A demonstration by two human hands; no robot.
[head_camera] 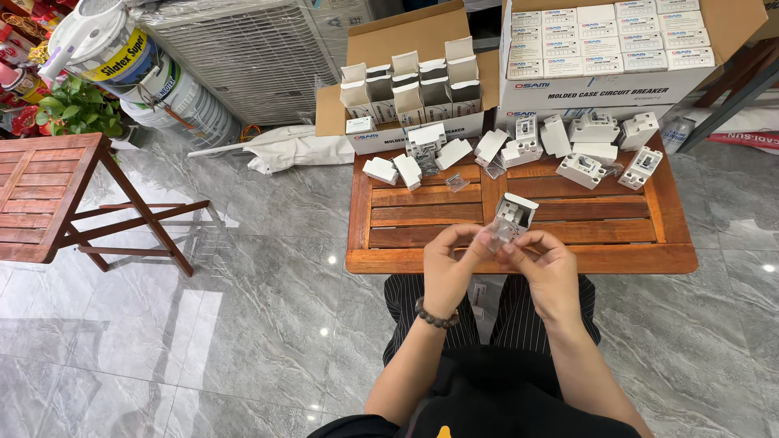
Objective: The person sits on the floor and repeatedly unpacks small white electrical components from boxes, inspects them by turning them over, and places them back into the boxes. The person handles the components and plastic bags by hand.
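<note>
My left hand (448, 266) and my right hand (545, 268) meet over the near edge of a low wooden slatted table (422, 217). Between their fingertips they pinch a small clear plastic bag (497, 236). A white breaker-like device (514, 212) stands on the table just beyond the fingers, touching or nearly touching the bag. I wear a dark bead bracelet on the left wrist. Several more white devices (581, 168) and small white boxes (381, 169) lie scattered on the far half of the table.
An open cardboard carton (406, 73) with several upright open white boxes stands at the back left of the table; a second carton (604, 49) packed with closed boxes stands back right. Another wooden table (40, 191) is at left; paint buckets (154, 85) stand behind it.
</note>
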